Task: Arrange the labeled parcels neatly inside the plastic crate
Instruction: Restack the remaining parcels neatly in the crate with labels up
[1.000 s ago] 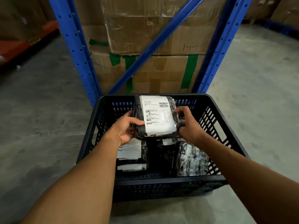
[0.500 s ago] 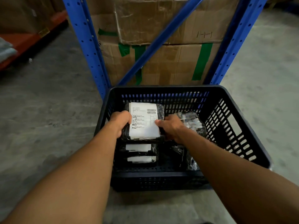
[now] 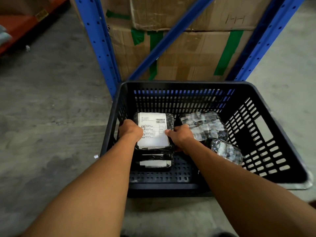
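Both hands grasp one labeled parcel [image 3: 154,130]: left hand [image 3: 130,130] on its left edge, right hand [image 3: 180,136] on its right edge. Parcel lies label-up atop a stack inside the crate [image 3: 266,139], left of two bubble-wrapped parcels [image 3: 204,125].
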A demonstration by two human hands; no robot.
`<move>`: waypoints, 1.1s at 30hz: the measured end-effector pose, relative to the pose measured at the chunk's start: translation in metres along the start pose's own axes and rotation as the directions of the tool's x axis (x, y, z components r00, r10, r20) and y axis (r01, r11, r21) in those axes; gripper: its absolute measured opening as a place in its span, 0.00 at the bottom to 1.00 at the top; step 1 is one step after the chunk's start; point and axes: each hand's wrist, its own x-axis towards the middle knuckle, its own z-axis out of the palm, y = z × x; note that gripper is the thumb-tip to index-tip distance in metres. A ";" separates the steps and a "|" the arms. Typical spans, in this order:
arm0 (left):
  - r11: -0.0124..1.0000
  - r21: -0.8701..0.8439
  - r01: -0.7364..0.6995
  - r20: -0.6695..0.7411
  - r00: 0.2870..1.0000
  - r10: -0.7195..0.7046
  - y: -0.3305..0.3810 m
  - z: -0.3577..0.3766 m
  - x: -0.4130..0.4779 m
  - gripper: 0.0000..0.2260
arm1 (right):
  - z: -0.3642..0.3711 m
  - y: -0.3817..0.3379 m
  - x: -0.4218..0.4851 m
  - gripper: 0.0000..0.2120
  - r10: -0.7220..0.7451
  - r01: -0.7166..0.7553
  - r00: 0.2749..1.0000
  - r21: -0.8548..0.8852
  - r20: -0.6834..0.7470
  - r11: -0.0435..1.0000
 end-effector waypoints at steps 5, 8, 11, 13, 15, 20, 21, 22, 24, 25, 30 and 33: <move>0.994 0.081 -0.074 -0.111 0.990 0.083 0.012 0.002 -0.015 0.12 | -0.007 -0.005 -0.001 0.21 0.018 -0.014 0.999 -0.094 0.045 0.995; 0.977 0.072 -0.200 -0.204 0.956 0.211 0.027 0.006 -0.032 0.17 | -0.033 -0.007 0.005 0.20 0.000 -0.001 1.000 -0.069 -0.005 0.998; 0.894 0.097 -0.436 -0.228 0.865 0.447 0.040 0.016 -0.046 0.21 | -0.084 -0.007 0.010 0.13 -0.076 0.034 0.983 -0.239 -0.169 0.970; 0.805 0.074 -0.588 -0.176 0.787 0.591 0.050 0.031 -0.056 0.18 | -0.122 -0.001 0.010 0.14 -0.100 -0.015 0.950 -0.362 -0.296 0.932; 0.754 0.040 -0.655 -0.015 0.755 0.656 0.058 0.055 -0.067 0.13 | -0.152 0.009 0.008 0.17 -0.084 -0.072 0.929 -0.397 -0.361 0.915; 0.881 0.027 -0.472 0.532 0.753 0.387 0.065 0.120 -0.093 0.21 | -0.178 0.042 0.006 0.21 0.024 -0.143 0.954 -0.384 -0.298 0.912; 0.892 0.041 -0.450 0.587 0.734 0.343 0.066 0.130 -0.096 0.30 | -0.178 0.048 0.007 0.19 0.044 -0.140 0.961 -0.344 -0.271 0.928; 0.895 0.058 -0.442 0.622 0.717 0.314 0.066 0.139 -0.096 0.35 | -0.175 0.054 0.009 0.18 0.071 -0.144 0.967 -0.294 -0.245 0.945; 0.900 0.072 -0.429 0.649 0.706 0.285 0.069 0.149 -0.093 0.38 | -0.168 0.062 0.015 0.25 0.109 -0.148 0.976 -0.204 -0.191 0.968; 0.907 0.070 -0.414 0.650 0.709 0.274 0.070 0.151 -0.091 0.41 | -0.164 0.066 0.019 0.29 0.126 -0.157 0.977 -0.180 -0.173 0.971; 0.908 0.099 -0.408 0.627 0.733 0.261 0.078 0.160 -0.088 0.33 | -0.152 0.067 0.037 0.38 0.145 -0.157 0.984 -0.123 -0.102 0.980; 0.917 0.053 -0.396 0.668 0.696 0.262 0.078 0.159 -0.083 0.26 | -0.155 0.069 0.043 0.41 0.184 -0.184 0.983 -0.082 -0.005 0.980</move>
